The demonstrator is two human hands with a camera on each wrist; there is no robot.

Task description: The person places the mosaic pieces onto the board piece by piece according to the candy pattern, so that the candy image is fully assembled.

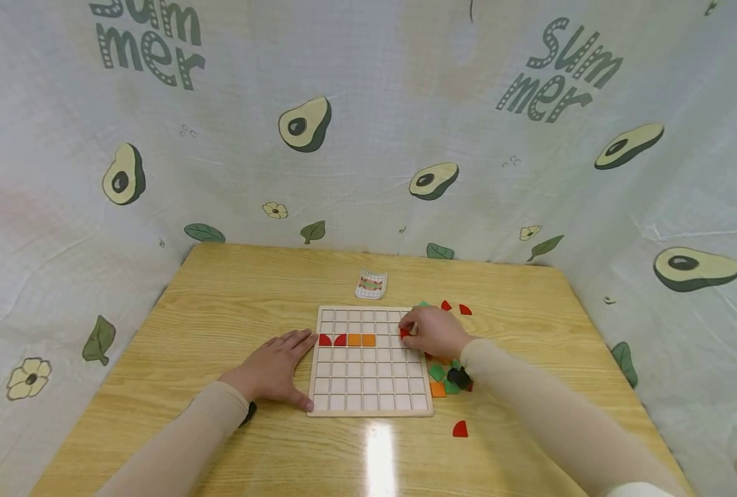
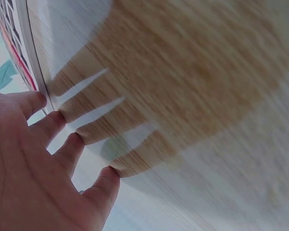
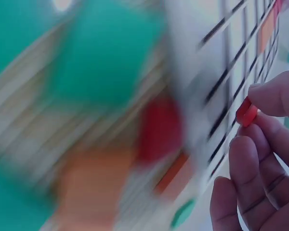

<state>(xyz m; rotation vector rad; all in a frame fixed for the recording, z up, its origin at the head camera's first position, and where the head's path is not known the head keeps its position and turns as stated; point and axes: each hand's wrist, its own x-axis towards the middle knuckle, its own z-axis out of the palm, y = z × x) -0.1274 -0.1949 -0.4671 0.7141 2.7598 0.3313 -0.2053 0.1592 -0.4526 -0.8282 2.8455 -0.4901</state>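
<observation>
A white gridded board [image 1: 354,386] lies on the wooden table. In its third row from the top, two red quarter-circle tiles [image 1: 325,340] fill the leftmost cells, followed by two orange square tiles [image 1: 368,340]. My left hand [image 1: 272,367] rests along the board's left edge, thumb at the lower corner and fingers extended; the left wrist view shows its fingertips [image 2: 113,174] on the tabletop. Over the right part of that row, my right hand [image 1: 433,331] pinches a small red tile [image 3: 248,115] between thumb and fingers.
Loose green, orange, red and black tiles [image 1: 437,390] lie right of the board, partly under my right forearm. Two red tiles [image 1: 465,310] lie farther back and one red tile [image 1: 460,429] nearer. A small pattern card [image 1: 371,284] lies behind the board. A printed cloth [image 1: 368,172] hangs around the table.
</observation>
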